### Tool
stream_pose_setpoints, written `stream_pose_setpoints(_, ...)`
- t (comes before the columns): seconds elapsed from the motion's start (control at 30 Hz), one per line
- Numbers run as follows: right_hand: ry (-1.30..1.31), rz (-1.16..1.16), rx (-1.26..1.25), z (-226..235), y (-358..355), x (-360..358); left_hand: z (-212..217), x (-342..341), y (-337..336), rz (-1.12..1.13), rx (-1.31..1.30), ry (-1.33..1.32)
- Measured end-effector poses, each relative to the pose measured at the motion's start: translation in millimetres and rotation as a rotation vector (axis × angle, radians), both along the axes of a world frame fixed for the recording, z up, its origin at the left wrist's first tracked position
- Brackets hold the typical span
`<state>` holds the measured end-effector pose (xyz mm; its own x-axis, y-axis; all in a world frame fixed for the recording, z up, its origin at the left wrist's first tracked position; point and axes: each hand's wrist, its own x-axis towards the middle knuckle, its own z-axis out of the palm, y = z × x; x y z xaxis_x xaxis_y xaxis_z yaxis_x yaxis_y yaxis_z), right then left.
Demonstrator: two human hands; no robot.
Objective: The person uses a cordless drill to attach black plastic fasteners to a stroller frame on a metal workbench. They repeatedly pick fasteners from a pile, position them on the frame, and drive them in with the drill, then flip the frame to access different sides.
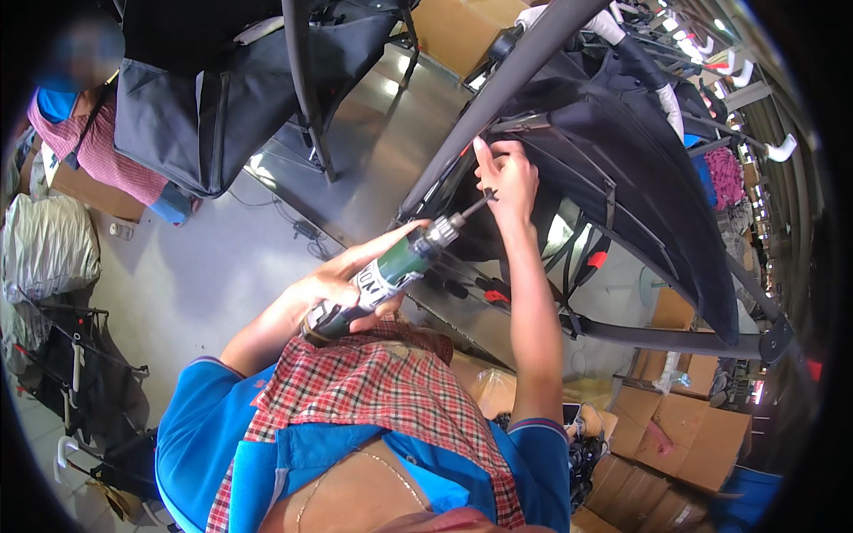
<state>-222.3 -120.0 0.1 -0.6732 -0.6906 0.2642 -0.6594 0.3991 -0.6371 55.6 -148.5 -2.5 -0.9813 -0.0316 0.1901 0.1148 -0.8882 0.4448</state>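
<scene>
My left hand (333,286) is wrapped round a green power screwdriver (404,265) with a long thin bit. The tool points up and to the right, its tip close to my right hand (511,182). That hand is raised beside a thick dark tube (484,102) of a folding frame. Its fingers are curled, with the index finger near the tube; what they pinch, if anything, is too small to make out. Black fabric (640,151) hangs on the frame to the right, with thin metal rods and red parts (598,258) beneath it.
Another black fabric frame (213,98) stands at the far left, near a person in a pink checked garment (93,142). Wrapped white bundles (49,244) lie at the left. Cardboard boxes (680,435) are stacked at the lower right. A cable (308,233) lies on the grey floor.
</scene>
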Motion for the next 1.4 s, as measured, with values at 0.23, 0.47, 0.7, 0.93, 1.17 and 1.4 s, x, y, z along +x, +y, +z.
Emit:
stream_pose_setpoints(0.23, -0.188, 0.004, 0.146, -14.1, -31.9, -30.1, 1.9, -29.5, -2.0, 0.002, -0.175, -0.042)
stream_pose_setpoints(0.47, 0.229, -0.088, 0.019, -4.3, -13.4, -9.5, 1.9, -48.8, 1.0, 0.142, -0.313, -0.135)
stream_pose_setpoints(0.7, 0.357, -0.037, 0.004, -11.4, -11.5, -6.1, 17.3, -66.7, 10.0, 0.379, -0.476, -0.278)
stream_pose_setpoints(0.93, 0.470, 0.140, -0.477, -39.1, -20.3, -32.8, 21.4, -86.4, 17.0, 0.501, -0.580, -0.464)
stream_pose_setpoints(1.17, 0.248, 0.218, -0.499, -39.0, -16.7, -43.2, 16.8, -97.4, 14.8, 0.511, -0.617, -0.500)
stream_pose_setpoints(1.4, 0.287, 0.239, -0.506, -38.5, -13.8, -45.0, 20.3, -101.6, 15.3, 0.502, -0.621, -0.530)
